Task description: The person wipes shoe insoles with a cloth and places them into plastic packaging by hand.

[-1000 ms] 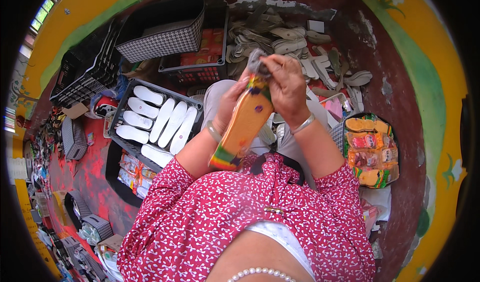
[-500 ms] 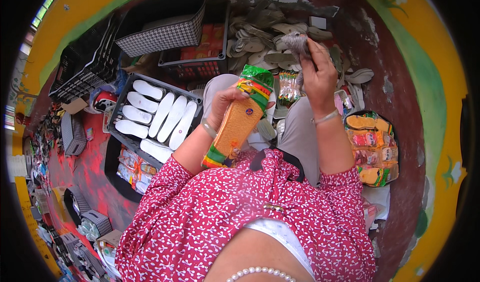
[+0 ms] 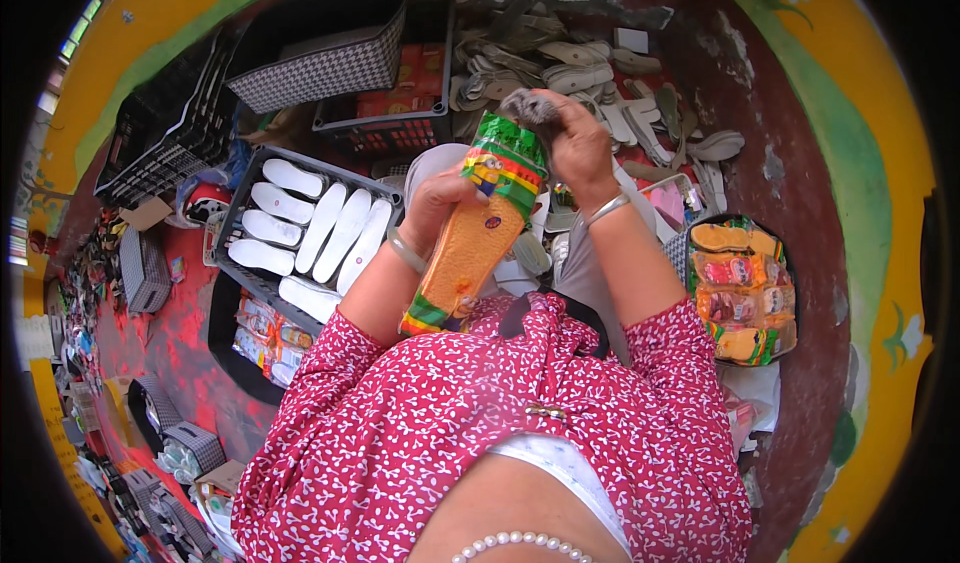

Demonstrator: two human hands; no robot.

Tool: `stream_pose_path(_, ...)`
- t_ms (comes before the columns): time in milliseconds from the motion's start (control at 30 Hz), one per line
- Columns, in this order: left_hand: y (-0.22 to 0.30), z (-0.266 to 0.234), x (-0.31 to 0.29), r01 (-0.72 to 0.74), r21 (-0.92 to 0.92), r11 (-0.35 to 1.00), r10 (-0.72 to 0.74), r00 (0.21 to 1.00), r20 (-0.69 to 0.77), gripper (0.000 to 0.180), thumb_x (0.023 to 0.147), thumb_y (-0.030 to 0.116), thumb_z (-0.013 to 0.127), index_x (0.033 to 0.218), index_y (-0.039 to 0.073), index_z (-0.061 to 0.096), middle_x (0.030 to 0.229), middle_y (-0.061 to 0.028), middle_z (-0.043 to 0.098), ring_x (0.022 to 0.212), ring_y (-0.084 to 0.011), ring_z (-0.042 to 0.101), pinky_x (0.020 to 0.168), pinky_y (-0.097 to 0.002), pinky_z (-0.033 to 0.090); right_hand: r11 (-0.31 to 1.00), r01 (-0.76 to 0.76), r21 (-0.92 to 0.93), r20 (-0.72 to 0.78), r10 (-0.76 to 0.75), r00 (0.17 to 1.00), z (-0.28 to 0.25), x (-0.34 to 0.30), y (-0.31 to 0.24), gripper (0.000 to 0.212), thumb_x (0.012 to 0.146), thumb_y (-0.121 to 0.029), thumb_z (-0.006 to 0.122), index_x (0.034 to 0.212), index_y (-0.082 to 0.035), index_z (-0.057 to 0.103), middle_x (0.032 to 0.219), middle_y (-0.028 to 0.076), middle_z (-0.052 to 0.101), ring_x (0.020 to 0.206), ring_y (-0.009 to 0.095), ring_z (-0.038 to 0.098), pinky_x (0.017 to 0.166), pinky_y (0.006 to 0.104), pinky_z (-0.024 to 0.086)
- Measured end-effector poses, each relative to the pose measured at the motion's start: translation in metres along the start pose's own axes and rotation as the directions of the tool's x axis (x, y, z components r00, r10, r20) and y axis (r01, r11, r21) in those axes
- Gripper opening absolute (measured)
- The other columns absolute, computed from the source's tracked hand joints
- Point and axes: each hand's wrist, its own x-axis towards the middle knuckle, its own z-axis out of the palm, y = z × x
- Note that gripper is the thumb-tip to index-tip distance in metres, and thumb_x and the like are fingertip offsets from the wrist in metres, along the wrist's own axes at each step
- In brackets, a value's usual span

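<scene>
My left hand [image 3: 432, 206] is closed on the side of a packaged insole [image 3: 468, 258], tan with green, yellow and red bands at both ends of its plastic wrapper. The package leans upright above my lap, its green top edge away from me. My right hand [image 3: 584, 151] pinches a crumpled grey cloth [image 3: 532, 109] just beyond the package's top right corner. Whether the cloth touches the wrapper, I cannot tell. Left of my left arm, a dark crate [image 3: 232, 198] holds several white insoles [image 3: 320, 228].
A heap of loose pale insoles [image 3: 570, 58] lies against the far wall. On the right stands a basket of packaged insoles [image 3: 740, 293]. A houndstooth bin [image 3: 330, 68] rests on a dark crate at the far left. More bins line the red floor [image 3: 215, 348].
My right hand has brought the grey cloth left and nearer, from over the heap to the package's top. My left hand still holds the package in nearly the same place.
</scene>
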Motion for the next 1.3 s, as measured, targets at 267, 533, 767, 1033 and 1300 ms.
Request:
stream_pose_path(267, -0.017, -0.047, -0.040, 0.067, -0.263, 0.963, -0.105, 0.986, -0.132, 0.059, 0.087, 0.035, 0.047, 0.132, -0.002, 0.039, 0.124, -0.0218, 0.052, 0.110, -0.0371, 0.055, 0.091, -0.0508, 0.047, 0.409, -0.542, 0.734, 0.133, 0.697, 0.705, -0.060, -0.023, 0.028, 0.028, 0.092, -0.006, 0.047, 0.119, -0.001, 0.054, 0.107, 0.007, 0.063, 0.092, 0.016, 0.063, 0.079, 0.0279, 0.051)
stream_pose_path(533, -0.034, -0.042, -0.066, -0.020, -0.421, 0.907, -0.012, 0.997, -0.074, 0.071, 0.094, 0.054, 0.032, 0.144, 0.005, 0.022, 0.142, -0.0227, 0.033, 0.131, -0.0390, 0.034, 0.102, -0.0582, 0.035, 0.639, -0.446, 0.626, 0.104, 0.499, 0.860, -0.027, -0.019, -0.013, 0.027, 0.091, -0.004, 0.052, 0.118, 0.000, 0.054, 0.108, 0.006, 0.063, 0.095, 0.014, 0.061, 0.082, 0.0275, 0.050)
stream_pose_path(767, -0.006, -0.037, -0.001, -0.260, -0.241, 0.935, 0.270, 0.963, 0.011, 0.045, 0.099, 0.036, 0.031, 0.133, 0.008, 0.039, 0.127, -0.0135, 0.051, 0.110, -0.0280, 0.056, 0.096, -0.0404, 0.045, 0.994, 0.098, 0.053, 0.215, -0.107, 0.971, 0.039, 0.017, -0.050, 0.029, 0.077, 0.001, 0.055, 0.105, -0.006, 0.060, 0.097, 0.012, 0.061, 0.090, 0.030, 0.060, 0.082, 0.0347, 0.049)
stream_pose_path(1033, 0.011, -0.037, 0.030, -0.272, -0.230, 0.934, 0.245, 0.960, -0.138, 0.049, 0.098, 0.043, 0.028, 0.123, 0.005, 0.046, 0.108, -0.0149, 0.060, 0.095, -0.0293, 0.061, 0.087, -0.0419, 0.049, 0.991, 0.076, 0.114, 0.299, -0.107, 0.948, 0.037, -0.016, -0.073, 0.030, 0.071, 0.006, 0.054, 0.098, -0.005, 0.063, 0.092, 0.013, 0.059, 0.086, 0.031, 0.059, 0.079, 0.0370, 0.048)
stream_pose_path(1300, 0.001, -0.024, 0.027, -0.223, -0.247, 0.943, 0.175, 0.964, -0.202, 0.059, 0.097, 0.051, 0.025, 0.125, 0.003, 0.045, 0.109, -0.0146, 0.058, 0.094, -0.0302, 0.060, 0.084, -0.0426, 0.051, 0.952, 0.302, 0.038, 0.393, -0.292, 0.872, 0.016, -0.055, -0.093, 0.035, 0.065, 0.008, 0.061, 0.096, -0.008, 0.068, 0.096, 0.010, 0.058, 0.086, 0.028, 0.058, 0.079, 0.0356, 0.046)
